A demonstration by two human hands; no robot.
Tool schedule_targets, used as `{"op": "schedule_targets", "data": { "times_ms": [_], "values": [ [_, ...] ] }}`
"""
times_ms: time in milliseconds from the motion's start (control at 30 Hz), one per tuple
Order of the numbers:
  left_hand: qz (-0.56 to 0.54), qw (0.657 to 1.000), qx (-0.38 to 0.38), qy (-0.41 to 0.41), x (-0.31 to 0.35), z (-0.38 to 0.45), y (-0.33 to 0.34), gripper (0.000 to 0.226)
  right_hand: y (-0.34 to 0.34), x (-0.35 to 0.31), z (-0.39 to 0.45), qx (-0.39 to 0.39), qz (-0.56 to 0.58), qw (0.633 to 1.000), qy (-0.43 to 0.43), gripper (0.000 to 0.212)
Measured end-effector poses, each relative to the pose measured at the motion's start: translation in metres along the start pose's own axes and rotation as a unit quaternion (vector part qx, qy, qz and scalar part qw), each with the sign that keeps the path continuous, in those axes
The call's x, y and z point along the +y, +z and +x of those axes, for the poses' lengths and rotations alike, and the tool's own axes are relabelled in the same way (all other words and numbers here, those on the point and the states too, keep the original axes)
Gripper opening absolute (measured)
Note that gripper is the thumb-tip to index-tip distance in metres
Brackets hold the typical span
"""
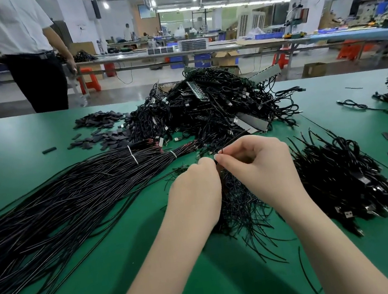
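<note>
Head view shows the right hand [260, 163] with thumb and forefinger pinched together on a thin black wire [234, 140], which slants up and away from the fingertips. The left hand [196, 187] has its tips against those of the right; its fingers curl out of sight behind its back, so its grip cannot be told. Both hands hover over a loose pile of short wires [241, 209] on the green desk [129, 263]. Left of it lies a bundle of long black cables [61, 198] tied with white ties [133, 155]. To the right is a bundle of USB cables [346, 177]. Behind stands a heap of cables and boards [219, 105], with small black sleeves [104, 130] beside it. A person in a white shirt [19, 26] stands beyond the desk.
</note>
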State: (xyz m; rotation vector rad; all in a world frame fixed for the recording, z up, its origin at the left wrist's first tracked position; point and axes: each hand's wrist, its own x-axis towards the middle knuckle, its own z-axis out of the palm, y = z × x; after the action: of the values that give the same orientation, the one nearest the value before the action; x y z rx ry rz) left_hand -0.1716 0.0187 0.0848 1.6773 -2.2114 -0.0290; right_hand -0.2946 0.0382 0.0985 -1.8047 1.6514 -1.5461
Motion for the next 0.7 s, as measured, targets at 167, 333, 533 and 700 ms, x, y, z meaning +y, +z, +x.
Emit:
{"op": "schedule_targets", "data": {
  "times_ms": [167, 333, 533, 700],
  "values": [
    [0.014, 1.0, -0.015, 0.006, 0.004, -0.001, 0.0, 0.015, 0.0, 0.003, 0.0, -0.048, 0.007, 0.998, 0.047, 0.015],
    [0.029, 1.0, -0.004, 0.009, 0.001, -0.001, 0.005, 0.013, 0.002, 0.007, 0.0, -0.055, 0.059, 0.992, 0.095, 0.014],
    [0.053, 0.996, -0.043, 0.059, 0.001, -0.002, -0.003, 0.02, -0.018, -0.002, 0.003, -0.11, -0.103, 0.989, 0.001, 0.017],
    [0.0, 0.971, -0.195, 0.138, 0.006, -0.021, -0.031, 0.032, -0.066, -0.01, 0.007, -0.258, -0.062, 0.964, -0.032, 0.016]
  ]
}}
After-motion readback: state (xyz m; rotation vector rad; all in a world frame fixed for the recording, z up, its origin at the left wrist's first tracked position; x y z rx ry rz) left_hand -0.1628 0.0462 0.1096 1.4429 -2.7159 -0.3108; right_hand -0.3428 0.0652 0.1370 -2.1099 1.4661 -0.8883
